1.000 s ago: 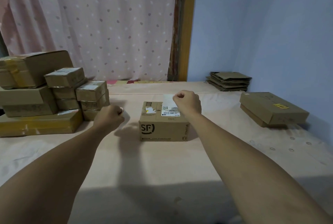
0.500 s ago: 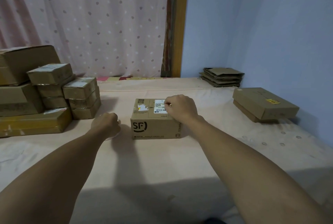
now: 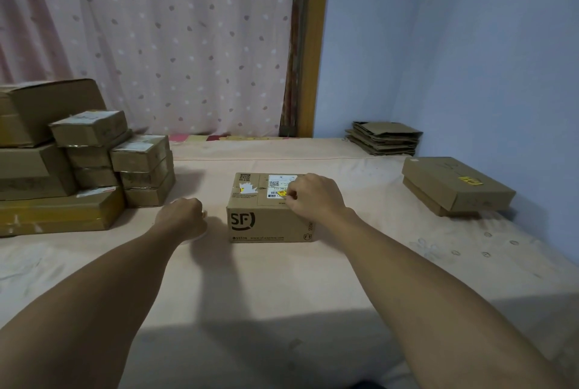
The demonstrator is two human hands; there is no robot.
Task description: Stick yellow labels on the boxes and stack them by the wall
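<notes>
Pink sheet [image 3: 282,282], SF box [image 3: 266,225] (waybill [image 3: 279,182] atop): right hand [image 3: 316,197] pinches its yellow label [image 3: 283,194], left hand [image 3: 183,216] clenches a white object [image 3: 198,235].

Roughly twelve boxes [image 3: 269,225], two yellow labels [image 3: 283,193], one flattened-cardboard stack [image 3: 385,138].

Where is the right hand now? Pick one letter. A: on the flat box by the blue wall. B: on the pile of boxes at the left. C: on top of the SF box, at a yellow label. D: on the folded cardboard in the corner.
C: the right hand rests on top of the SF box, its fingers curled on the yellow label.
</notes>
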